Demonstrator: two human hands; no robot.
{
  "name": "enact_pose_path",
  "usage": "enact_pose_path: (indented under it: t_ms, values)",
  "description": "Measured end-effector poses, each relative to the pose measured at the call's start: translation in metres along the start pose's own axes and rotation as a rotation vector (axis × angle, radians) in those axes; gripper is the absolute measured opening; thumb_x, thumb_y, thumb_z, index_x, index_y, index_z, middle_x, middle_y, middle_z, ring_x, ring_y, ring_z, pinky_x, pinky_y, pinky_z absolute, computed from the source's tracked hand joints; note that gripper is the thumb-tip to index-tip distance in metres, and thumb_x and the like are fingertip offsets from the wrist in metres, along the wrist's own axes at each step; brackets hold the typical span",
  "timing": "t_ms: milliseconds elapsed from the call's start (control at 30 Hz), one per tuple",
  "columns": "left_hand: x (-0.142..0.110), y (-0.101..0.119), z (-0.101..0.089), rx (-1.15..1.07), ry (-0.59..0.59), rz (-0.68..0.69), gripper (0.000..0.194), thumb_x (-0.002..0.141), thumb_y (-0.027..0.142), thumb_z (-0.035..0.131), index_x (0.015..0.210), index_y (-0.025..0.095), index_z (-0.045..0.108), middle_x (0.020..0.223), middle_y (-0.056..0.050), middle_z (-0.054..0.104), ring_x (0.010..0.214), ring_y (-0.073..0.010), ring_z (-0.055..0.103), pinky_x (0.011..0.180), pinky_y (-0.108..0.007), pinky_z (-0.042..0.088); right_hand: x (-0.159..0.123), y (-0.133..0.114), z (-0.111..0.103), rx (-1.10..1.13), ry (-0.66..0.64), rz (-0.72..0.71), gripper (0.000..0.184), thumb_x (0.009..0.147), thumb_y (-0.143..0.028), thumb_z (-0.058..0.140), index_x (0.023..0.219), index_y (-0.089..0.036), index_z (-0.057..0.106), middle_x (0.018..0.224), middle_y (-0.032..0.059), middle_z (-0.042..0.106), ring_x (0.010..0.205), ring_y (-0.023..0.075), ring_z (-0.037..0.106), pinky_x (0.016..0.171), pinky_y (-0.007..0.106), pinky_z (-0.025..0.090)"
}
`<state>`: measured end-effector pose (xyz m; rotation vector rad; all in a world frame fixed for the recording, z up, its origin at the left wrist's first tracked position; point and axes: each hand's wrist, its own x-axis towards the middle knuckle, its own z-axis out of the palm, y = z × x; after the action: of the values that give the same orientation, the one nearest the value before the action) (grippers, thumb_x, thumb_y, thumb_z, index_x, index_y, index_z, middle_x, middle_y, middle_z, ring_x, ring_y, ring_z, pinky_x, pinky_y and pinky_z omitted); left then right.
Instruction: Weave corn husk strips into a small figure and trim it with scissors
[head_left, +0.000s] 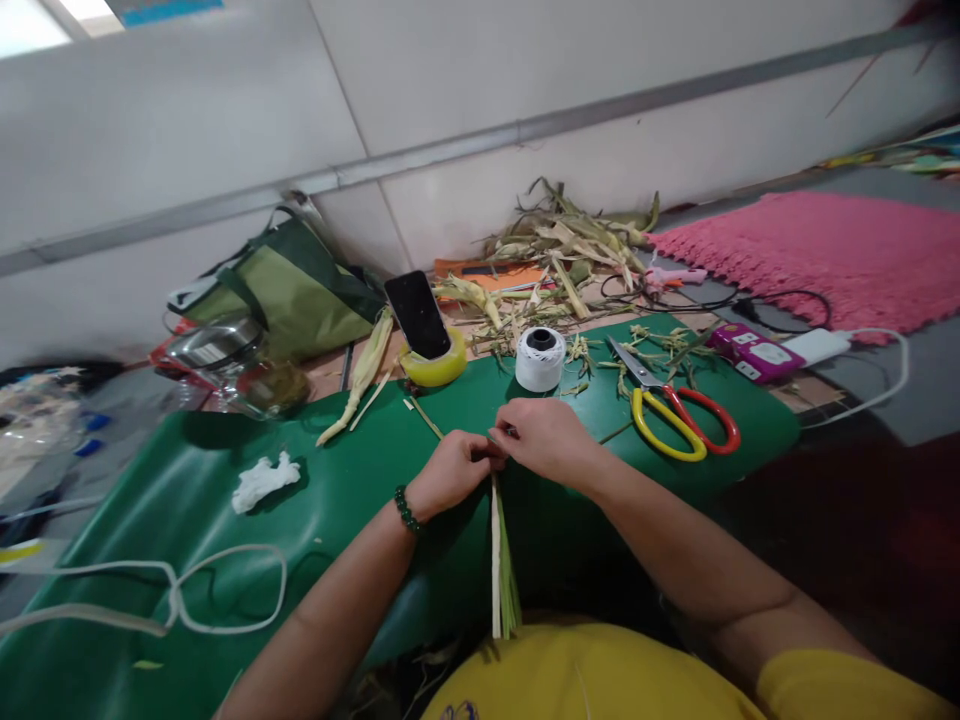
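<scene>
Both my hands meet over the green table cover (225, 480). My left hand (450, 470), with a green bead bracelet on the wrist, and my right hand (544, 438) are closed together on the top end of a bundle of pale corn-husk strips (502, 560) that hangs down toward my yellow shirt. A white spool of thread (540, 358) stands just beyond my hands. Scissors with yellow and red handles (671, 410) lie to the right of my right hand.
A black phone (418, 314) leans in a yellow tape roll (435, 368). A heap of corn husks (562, 250) lies at the back by the wall. A green bag (289, 290), crumpled white tissue (262, 480), white cord (187, 590), pink mat (817, 250) and power strip (754, 352) surround the work area.
</scene>
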<state>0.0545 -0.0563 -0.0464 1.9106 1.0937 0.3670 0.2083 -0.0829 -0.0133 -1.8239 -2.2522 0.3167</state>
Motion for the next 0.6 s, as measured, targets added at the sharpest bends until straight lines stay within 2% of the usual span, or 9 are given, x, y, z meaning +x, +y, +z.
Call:
enact_pose_path:
  t_ms: [100, 200, 267, 300, 400, 600]
  values:
    - [0.001, 0.0, -0.002, -0.044, 0.04, -0.029, 0.013, 0.069, 0.018, 0.061, 0.062, 0.012, 0.07, 0.059, -0.001, 0.069, 0.056, -0.0123, 0.055, 0.057, -0.022, 0.041, 0.009, 0.002, 0.005, 0.041, 0.047, -0.113, 0.024, 0.091, -0.029, 0.05, 0.084, -0.018, 0.07, 0.084, 0.0056, 0.067, 0.075, 0.0168, 0.059, 0.061, 0.025, 0.035]
    - [0.001, 0.0, -0.006, -0.201, 0.076, -0.051, 0.016, 0.07, 0.023, 0.062, 0.06, 0.012, 0.068, 0.055, 0.0, 0.065, 0.052, -0.0108, 0.052, 0.054, -0.022, 0.041, 0.008, 0.008, 0.008, 0.109, 0.269, -0.291, 0.02, 0.091, -0.025, 0.051, 0.091, -0.018, 0.069, 0.096, 0.0086, 0.064, 0.089, 0.0196, 0.055, 0.074, 0.029, 0.04]
    - [0.0, 0.0, -0.011, -0.31, 0.084, -0.062, 0.02, 0.07, 0.031, 0.065, 0.064, 0.013, 0.068, 0.058, -0.001, 0.066, 0.052, -0.0108, 0.052, 0.054, -0.022, 0.041, 0.003, 0.015, 0.01, 0.136, 0.41, -0.419, 0.019, 0.091, -0.025, 0.051, 0.088, -0.019, 0.069, 0.094, 0.0089, 0.062, 0.089, 0.0205, 0.051, 0.077, 0.032, 0.041]
    - [-0.001, 0.0, -0.013, -0.351, 0.084, -0.064, 0.024, 0.07, 0.036, 0.066, 0.066, 0.013, 0.069, 0.059, -0.002, 0.067, 0.053, -0.011, 0.053, 0.054, -0.022, 0.041, 0.0, 0.018, 0.011, 0.135, 0.442, -0.464, 0.02, 0.091, -0.025, 0.051, 0.085, -0.019, 0.069, 0.089, 0.0085, 0.061, 0.085, 0.0205, 0.05, 0.076, 0.033, 0.042]
    - [-0.002, 0.001, -0.018, -0.409, 0.074, -0.06, 0.03, 0.068, 0.042, 0.069, 0.068, 0.012, 0.069, 0.064, -0.004, 0.068, 0.056, -0.0118, 0.054, 0.056, -0.023, 0.043, -0.007, 0.025, 0.019, 0.127, 0.449, -0.481, 0.02, 0.09, -0.024, 0.051, 0.081, -0.017, 0.068, 0.08, 0.0081, 0.058, 0.078, 0.0201, 0.047, 0.07, 0.033, 0.042]
    - [-0.001, 0.003, -0.016, -0.433, 0.058, -0.047, 0.032, 0.068, 0.044, 0.071, 0.068, 0.012, 0.07, 0.062, -0.003, 0.066, 0.057, -0.0108, 0.052, 0.056, -0.022, 0.042, -0.005, 0.026, 0.033, 0.127, 0.44, -0.455, 0.018, 0.09, -0.025, 0.053, 0.081, -0.016, 0.065, 0.082, 0.0083, 0.06, 0.079, 0.0197, 0.05, 0.07, 0.032, 0.042]
